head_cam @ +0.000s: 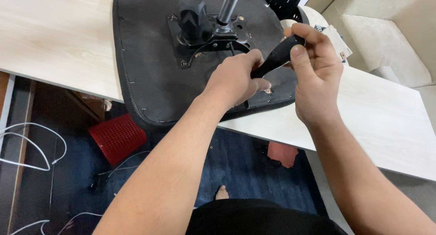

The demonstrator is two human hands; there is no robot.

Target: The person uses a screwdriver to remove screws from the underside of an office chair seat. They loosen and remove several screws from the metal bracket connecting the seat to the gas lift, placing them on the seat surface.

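The upturned chair seat [154, 57] lies bottom-up on the pale wooden surface [386, 121], its near rim hanging past the front edge, which puts the underside within easy reach of the person standing there. That way up, the black metal mounting plate [204, 35] and the steel gas-lift column [229, 5] rising from it face the person rather than the floor.

The right hand [318, 76] has its grip closed round the black handle of a tool [279, 55], thumb pressed along the top, the handle slanting down and leftward toward the seat's near right part. Held at that slant it looks set to turn or press a fastener there. The left hand [236, 78] sits lower on the same tool, its grip curled shut about the shaft end where it meets the seat, seemingly steadying the tip so it stays on its mark. The tip itself is hidden under those fingers, so I cannot say for certain what it bears on, though a small bright fitting [268, 91] shows just beside the left knuckles.

Below the surface's front edge, on the dark blue floor covering [240, 157], lies a red mesh basket [117, 137] tipped on its side, with white cables [32, 144] trailing farther left. A cream sofa [386, 39] stands beyond the surface's far right corner.
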